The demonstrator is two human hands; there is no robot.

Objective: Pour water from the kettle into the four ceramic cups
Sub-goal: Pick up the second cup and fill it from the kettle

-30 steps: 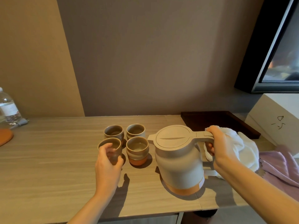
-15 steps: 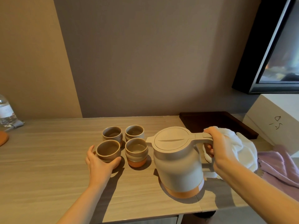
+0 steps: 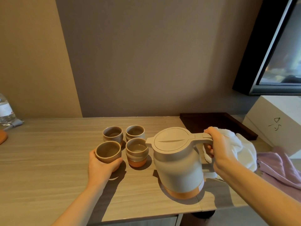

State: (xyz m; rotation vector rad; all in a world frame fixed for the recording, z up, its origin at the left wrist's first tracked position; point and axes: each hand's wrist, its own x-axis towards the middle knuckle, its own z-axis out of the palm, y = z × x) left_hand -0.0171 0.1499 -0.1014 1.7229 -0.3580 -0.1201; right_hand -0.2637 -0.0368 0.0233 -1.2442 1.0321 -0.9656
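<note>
A beige kettle (image 3: 178, 162) with an orange base stands upright on the wooden counter (image 3: 48, 160), lid closed, spout pointing left toward the cups. My right hand (image 3: 219, 150) is wrapped around its handle. Four grey-brown ceramic cups sit in a square left of the kettle: back left (image 3: 112, 133), back right (image 3: 135, 132), front right (image 3: 137, 151) with an orange base, and front left (image 3: 108, 152). My left hand (image 3: 101, 165) cups the front left one from below and behind.
A white cloth (image 3: 241, 149) lies behind my right hand, a lilac cloth (image 3: 280, 168) further right. A dark tray (image 3: 216, 123) sits at the back right, beside a white box (image 3: 275, 121). A water bottle (image 3: 5, 110) stands at far left. A screen (image 3: 280, 51) hangs on the wall.
My left hand has dropped from over the front left cup to around its near side and closed on it. The kettle looks unmoved on the counter.
</note>
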